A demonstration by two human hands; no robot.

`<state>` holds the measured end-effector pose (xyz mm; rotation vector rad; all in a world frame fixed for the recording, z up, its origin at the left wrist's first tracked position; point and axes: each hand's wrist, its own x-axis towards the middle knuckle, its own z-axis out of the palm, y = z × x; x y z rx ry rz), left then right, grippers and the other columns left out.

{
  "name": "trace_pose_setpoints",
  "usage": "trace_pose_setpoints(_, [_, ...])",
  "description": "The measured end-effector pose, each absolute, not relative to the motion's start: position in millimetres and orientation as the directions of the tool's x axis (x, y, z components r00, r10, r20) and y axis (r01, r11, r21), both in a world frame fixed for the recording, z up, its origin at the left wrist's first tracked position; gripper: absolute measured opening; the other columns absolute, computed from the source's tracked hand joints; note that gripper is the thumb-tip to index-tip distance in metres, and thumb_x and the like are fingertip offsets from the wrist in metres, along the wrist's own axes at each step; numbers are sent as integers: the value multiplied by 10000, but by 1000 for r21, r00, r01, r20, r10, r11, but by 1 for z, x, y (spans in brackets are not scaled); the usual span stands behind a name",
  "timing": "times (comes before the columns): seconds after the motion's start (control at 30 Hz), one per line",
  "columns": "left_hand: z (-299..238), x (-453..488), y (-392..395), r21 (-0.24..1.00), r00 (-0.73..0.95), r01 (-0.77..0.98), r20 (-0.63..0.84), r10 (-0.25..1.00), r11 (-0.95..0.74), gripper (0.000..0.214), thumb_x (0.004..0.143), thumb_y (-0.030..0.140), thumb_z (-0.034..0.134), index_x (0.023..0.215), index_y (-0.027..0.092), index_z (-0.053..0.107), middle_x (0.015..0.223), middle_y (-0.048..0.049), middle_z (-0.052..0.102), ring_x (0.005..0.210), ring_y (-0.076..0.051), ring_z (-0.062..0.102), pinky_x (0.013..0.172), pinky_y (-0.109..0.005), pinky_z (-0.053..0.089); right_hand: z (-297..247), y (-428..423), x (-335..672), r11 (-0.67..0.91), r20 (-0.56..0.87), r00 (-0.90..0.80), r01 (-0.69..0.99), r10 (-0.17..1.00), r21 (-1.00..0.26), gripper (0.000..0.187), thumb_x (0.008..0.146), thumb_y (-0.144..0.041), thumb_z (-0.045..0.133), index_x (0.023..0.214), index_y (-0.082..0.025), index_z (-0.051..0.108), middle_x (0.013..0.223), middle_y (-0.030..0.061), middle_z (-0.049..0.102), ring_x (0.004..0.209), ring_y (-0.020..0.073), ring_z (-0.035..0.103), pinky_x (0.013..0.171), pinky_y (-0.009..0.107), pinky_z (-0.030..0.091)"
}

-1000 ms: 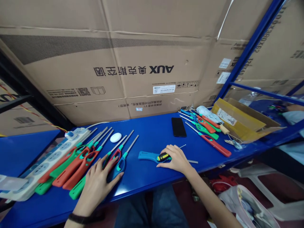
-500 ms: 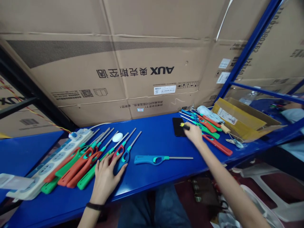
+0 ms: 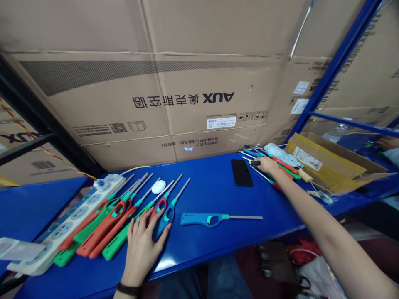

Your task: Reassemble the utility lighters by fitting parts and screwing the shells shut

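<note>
My right hand (image 3: 268, 165) is shut on a small screwdriver (image 3: 254, 162) with a black and yellow handle, and it hovers over a heap of long utility lighters (image 3: 282, 171) and thin metal rods. My left hand (image 3: 142, 245) lies open on the table, its fingers touching a blue utility lighter (image 3: 163, 222) and a red one (image 3: 157, 207). Several red, orange and green lighters (image 3: 102, 224) lie side by side to its left. A blue lighter with a green trigger (image 3: 202, 219) lies alone mid-table, with nothing touching it.
A black phone (image 3: 242, 172) lies on the blue shelf top (image 3: 199, 249), and a white oval object (image 3: 158, 187) sits among the lighters. At the left is a white power strip (image 3: 75, 220). A yellow cardboard tray (image 3: 330, 164) stands far right, beyond it a co-worker's hand (image 3: 388, 143).
My right hand has carried the screwdriver from above the lone blue lighter rightward to the heap. The lone lighter has been let go. My left hand stays on the lighters.
</note>
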<state>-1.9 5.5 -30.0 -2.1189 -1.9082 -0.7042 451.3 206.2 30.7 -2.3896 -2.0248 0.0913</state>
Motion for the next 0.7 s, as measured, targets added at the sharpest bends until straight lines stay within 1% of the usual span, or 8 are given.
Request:
trace_pose_setpoints(0.13, [-30, -2, 5, 164, 53, 976, 468, 882, -146, 429, 855, 442, 502, 1234, 254, 570, 1246, -115, 537, 1184, -306, 487, 1066, -523, 257, 26, 210, 451, -207, -19, 207, 978, 978, -37, 290, 862, -363, 540, 1102, -269, 674, 1066, 84, 695, 982, 267, 639, 761, 332, 483])
trace_pose_setpoints(0.27, [-29, -2, 5, 181, 42, 974, 453, 891, -138, 433, 847, 448, 508, 1239, 276, 568, 1251, -103, 539, 1185, -306, 485, 1063, -523, 261, 25, 214, 453, -245, -2, 245, 969, 970, -34, 316, 863, -371, 548, 1134, -252, 658, 1063, 89, 696, 967, 257, 645, 738, 313, 486])
trace_pose_setpoints(0.43, [-27, -1, 6, 191, 37, 972, 447, 894, -136, 432, 848, 451, 503, 1237, 276, 570, 1248, -102, 538, 1184, -308, 482, 1064, -527, 259, 24, 216, 453, -233, -11, 233, 972, 972, -35, 335, 837, -394, 583, 1118, -230, 664, 1028, 91, 704, 950, 259, 648, 729, 309, 484])
trace_pose_setpoints(0.53, [-26, 0, 6, 198, 35, 970, 451, 892, -139, 424, 850, 444, 501, 1228, 269, 576, 1236, -104, 542, 1186, -309, 480, 1066, -525, 258, 24, 214, 451, -221, -14, 220, 975, 975, -25, 312, 843, -362, 572, 1101, -214, 667, 1041, 102, 698, 959, 258, 645, 742, 309, 482])
trace_pose_setpoints(0.7, [-24, 1, 4, 222, 28, 964, 459, 888, -145, 403, 853, 431, 506, 1217, 270, 569, 1221, -100, 549, 1192, -298, 480, 1074, -532, 241, 36, 209, 445, -227, -23, 227, 974, 974, -6, 239, 804, -254, 587, 980, -137, 699, 1006, 158, 700, 916, 290, 657, 710, 324, 485])
